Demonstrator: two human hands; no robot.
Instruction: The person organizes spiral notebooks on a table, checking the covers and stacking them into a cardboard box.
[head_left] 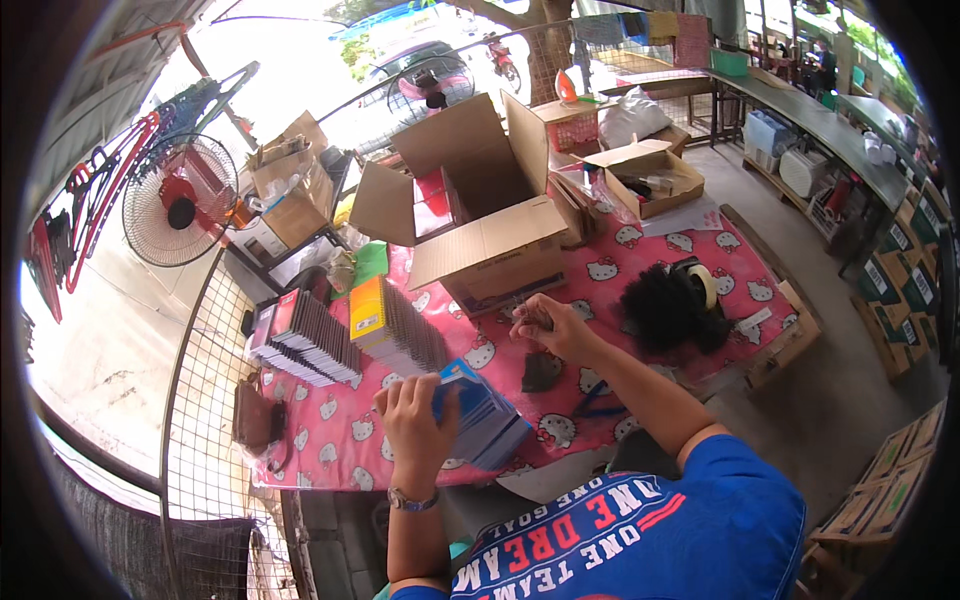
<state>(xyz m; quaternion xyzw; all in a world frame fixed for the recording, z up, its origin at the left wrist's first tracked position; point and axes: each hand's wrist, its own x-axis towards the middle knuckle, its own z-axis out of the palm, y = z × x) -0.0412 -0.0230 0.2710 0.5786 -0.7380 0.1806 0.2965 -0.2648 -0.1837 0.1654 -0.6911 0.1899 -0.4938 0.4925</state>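
At the table's near edge stands a stack of blue notebooks (482,420). My left hand (412,415) is at its left end, fingers bent and thumb against the blue covers; part of the stack is behind the hand. My right hand (552,328) is raised in front of the open cardboard box (500,265), fingers curled together around something small that I cannot make out. Left of the blue stack stand a row of yellow-covered notebooks (395,325) and a row of dark red and purple-covered ones (305,340). Inside the box a red-and-white pack (435,203) shows.
A pink patterned cloth (340,440) covers the table. To the right lie a black fluffy thing (672,310) and a tape roll (703,285); a brown pouch (258,415) sits at the left edge. A fan (180,200) stands beyond, by a wire mesh fence (205,400).
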